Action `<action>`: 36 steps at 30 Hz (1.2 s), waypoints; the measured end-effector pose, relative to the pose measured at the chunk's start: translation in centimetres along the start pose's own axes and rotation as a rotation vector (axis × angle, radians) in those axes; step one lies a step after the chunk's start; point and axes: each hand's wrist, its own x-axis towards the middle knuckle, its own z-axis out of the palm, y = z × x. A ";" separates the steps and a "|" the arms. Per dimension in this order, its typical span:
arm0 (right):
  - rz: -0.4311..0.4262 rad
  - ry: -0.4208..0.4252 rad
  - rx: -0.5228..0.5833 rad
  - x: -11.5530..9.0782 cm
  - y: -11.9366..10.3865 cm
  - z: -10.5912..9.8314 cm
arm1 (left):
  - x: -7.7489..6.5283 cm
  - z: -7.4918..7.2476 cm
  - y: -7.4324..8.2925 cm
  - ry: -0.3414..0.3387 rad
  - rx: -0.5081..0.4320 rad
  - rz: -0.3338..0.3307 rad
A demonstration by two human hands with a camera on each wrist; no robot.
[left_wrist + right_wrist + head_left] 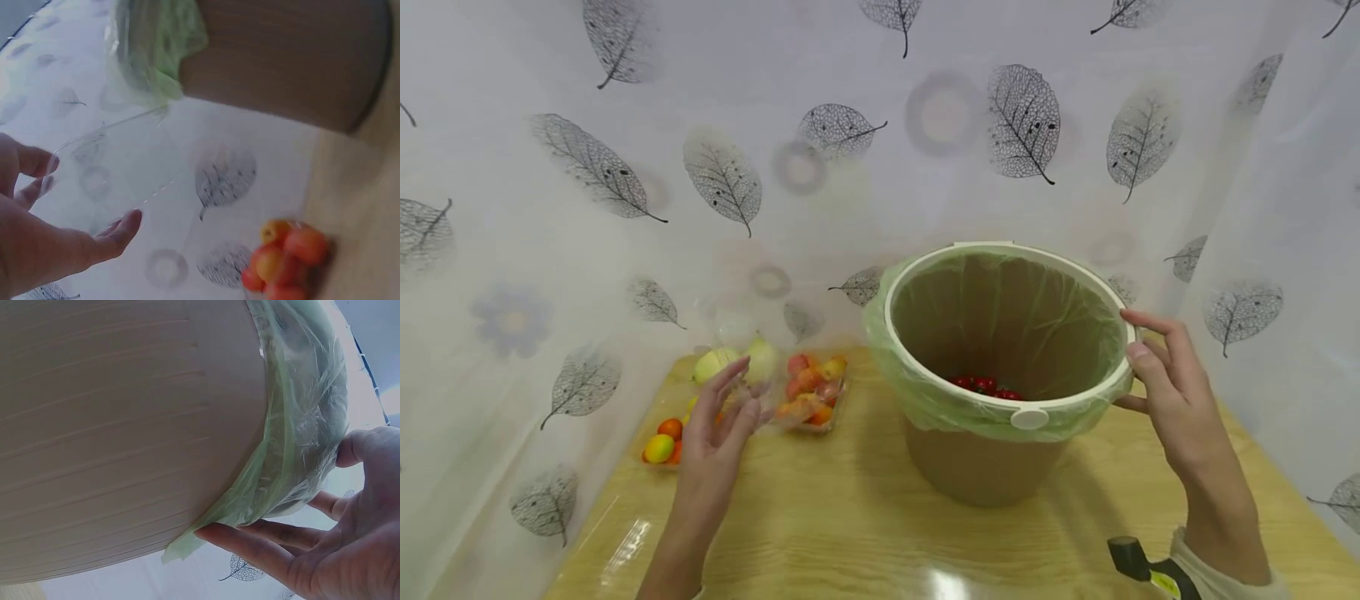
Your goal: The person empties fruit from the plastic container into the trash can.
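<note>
A clear plastic container [119, 169] is held by my left hand [711, 446], thumb on one edge and fingers on the other; it looks see-through with nothing inside. My right hand [1183, 400] touches the right side of the white rim of a brown trash bin [985, 467], fingers spread and fairly straight. A light green bag [917, 400] lines the bin and folds down over its outside. Small shiny red fruits [981, 385] lie inside it. In the right wrist view, fingertips [209, 532] rest against the bag's folded edge.
Behind my left hand is a clear tray of red and orange fruit [812, 385]. Pale green-yellow round fruits [762, 358] sit at the back left, with orange and yellow fruits [659, 448] nearer the left edge. A leaf-patterned curtain [865, 192] surrounds the wooden table [835, 525].
</note>
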 end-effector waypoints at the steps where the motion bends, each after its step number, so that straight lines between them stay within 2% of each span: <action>1: 0.000 0.002 0.000 0.0 0.0 -0.1 | -0.6 -0.4 -0.4 -0.040 0.019 -0.020; 4: -0.008 0.002 -0.024 0.0 -0.1 -0.5 | -2.8 -1.3 -1.8 -0.173 0.059 -0.079; 8: -0.017 -0.010 -0.035 -0.1 -0.3 -0.7 | -5.8 -2.9 -3.8 -0.331 0.034 -0.191; 12: -0.013 -0.013 -0.004 0.0 -0.2 -0.5 | -8.3 -4.5 -5.8 -0.431 -0.054 -0.414; 15: -0.011 -0.009 0.008 0.0 -0.1 -0.3 | -9.3 -5.4 -7.3 -0.505 -0.100 -0.570; 17: -0.009 -0.006 0.003 0.0 -0.1 -0.2 | -9.6 -5.6 -8.0 -0.542 -0.108 -0.610; 22: -0.006 0.004 -0.022 0.0 0.2 -0.1 | -9.2 -5.3 -8.5 -0.568 -0.029 -0.600; 29: -0.007 -0.003 -0.016 0.1 0.3 0.0 | -7.8 -4.8 -7.4 -0.629 0.145 -0.546; 31: -0.006 -0.007 -0.018 0.1 0.3 -0.1 | -7.3 -4.6 -7.1 -0.574 0.188 -0.511; 36: -0.008 -0.007 -0.021 0.1 0.4 -0.1 | -5.6 -3.5 -6.9 -0.270 0.284 -0.416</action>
